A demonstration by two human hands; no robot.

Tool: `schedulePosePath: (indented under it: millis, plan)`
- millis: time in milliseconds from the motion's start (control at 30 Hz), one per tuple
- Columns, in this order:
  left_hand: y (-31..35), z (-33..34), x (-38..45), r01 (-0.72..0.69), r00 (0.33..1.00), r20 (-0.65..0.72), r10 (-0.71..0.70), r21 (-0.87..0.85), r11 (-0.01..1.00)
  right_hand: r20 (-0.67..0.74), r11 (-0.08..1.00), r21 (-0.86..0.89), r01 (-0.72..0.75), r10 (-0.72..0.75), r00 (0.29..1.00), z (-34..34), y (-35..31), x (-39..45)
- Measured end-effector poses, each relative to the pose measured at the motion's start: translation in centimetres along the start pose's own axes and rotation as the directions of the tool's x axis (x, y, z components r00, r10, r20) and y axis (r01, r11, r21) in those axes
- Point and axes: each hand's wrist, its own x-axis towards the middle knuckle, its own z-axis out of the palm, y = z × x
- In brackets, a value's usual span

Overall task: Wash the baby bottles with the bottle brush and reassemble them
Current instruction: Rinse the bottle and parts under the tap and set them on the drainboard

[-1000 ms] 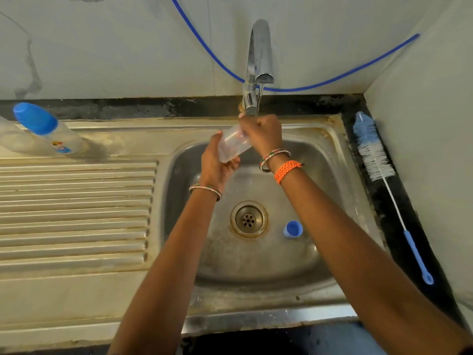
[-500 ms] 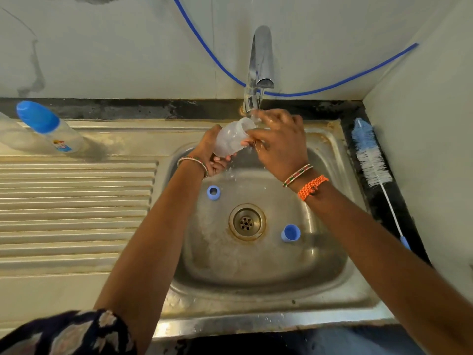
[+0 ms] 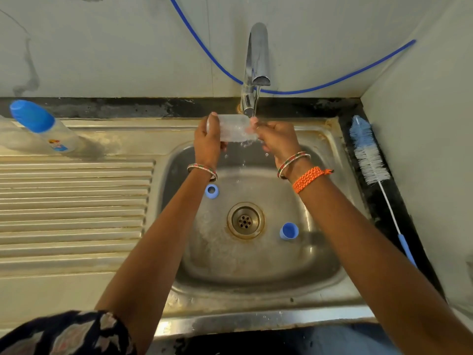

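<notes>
A clear baby bottle body [image 3: 234, 128] lies sideways under the running tap [image 3: 257, 70], over the sink basin [image 3: 320, 252]. My left hand [image 3: 207, 144] grips its left end. My right hand [image 3: 277, 139] holds its right, open end with fingers at the mouth, water splashing off. On the basin floor lie a blue screw ring [image 3: 211, 191] and a blue cap [image 3: 288, 231]. The bottle brush [image 3: 368, 160], with white and blue bristles and a blue handle, lies on the dark ledge at the right. A second assembled bottle [image 3: 48, 131] with a blue cap lies on the drainboard at back left.
The ribbed steel drainboard [image 3: 71, 208] fills the left side. The drain [image 3: 245, 221] sits mid-basin. A blue hose [image 3: 204, 55] runs along the back wall behind the tap. A wall [image 3: 430, 149] closes in the right side next to the brush.
The bottle has turned from tilted to lying level under the stream. My left hand shifted to its left end and my right hand moved to its mouth. Water now splashes down.
</notes>
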Motion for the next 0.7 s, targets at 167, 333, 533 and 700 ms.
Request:
schedulePosePath:
  millis: [167,333,533,700]
  plan:
    - [-0.4,-1.0,-1.7,-0.170,0.963,0.193,0.190,-0.118,0.978,0.014,0.948,0.287,-0.137,0.138,0.990,0.4,1.0,1.8]
    - [-0.5,0.0,-3.5,0.236,0.905,0.328,-0.271,0.144,0.961,-0.049,0.974,0.222,-0.033,0.045,0.998,3.3,1.5,2.0]
    - [0.4,1.4,-3.2,0.433,0.892,0.174,-0.417,-0.064,0.899,0.111,0.989,0.113,0.097,-0.109,0.988,4.5,2.2,2.3]
    - [1.2,3.0,-2.5,0.416,0.891,0.253,-0.377,-0.126,0.901,-0.097,0.962,0.063,0.267,-0.261,0.961,2.9,0.7,3.6]
